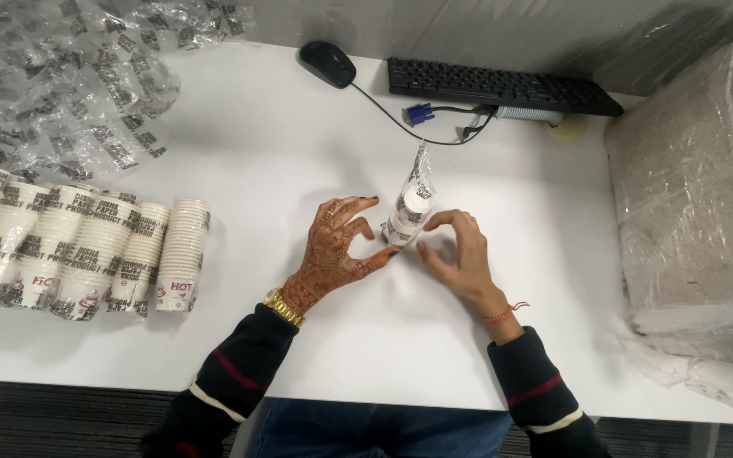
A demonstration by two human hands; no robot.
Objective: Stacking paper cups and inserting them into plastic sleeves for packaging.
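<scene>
On the white desk [299, 144], far left: rows of stacked paper cups [78, 254] are lying on their sides beneath loose printed plastic wrap [61, 85]. Centre: left hand [332, 254], fingers spread, thumb tip touching the base of a small cup stack in a plastic sleeve [409, 208]. That stack is lying between both hands, long axis running away and slightly rightward. Right hand [460, 254] is curling loosely just beside it, fingertip near its top. Beyond: mouse [327, 64], keyboard [502, 85]. Far right: wrapped carton [697, 195], contents hidden.

Left hand [332, 250] and right hand [460, 254] touch wrapped cup stack [407, 212] at bench [256, 153] centre; unwrapped cup stacks [86, 254] at 9 o'clock; keyboard [502, 85], mouse [327, 63] at 12.
</scene>
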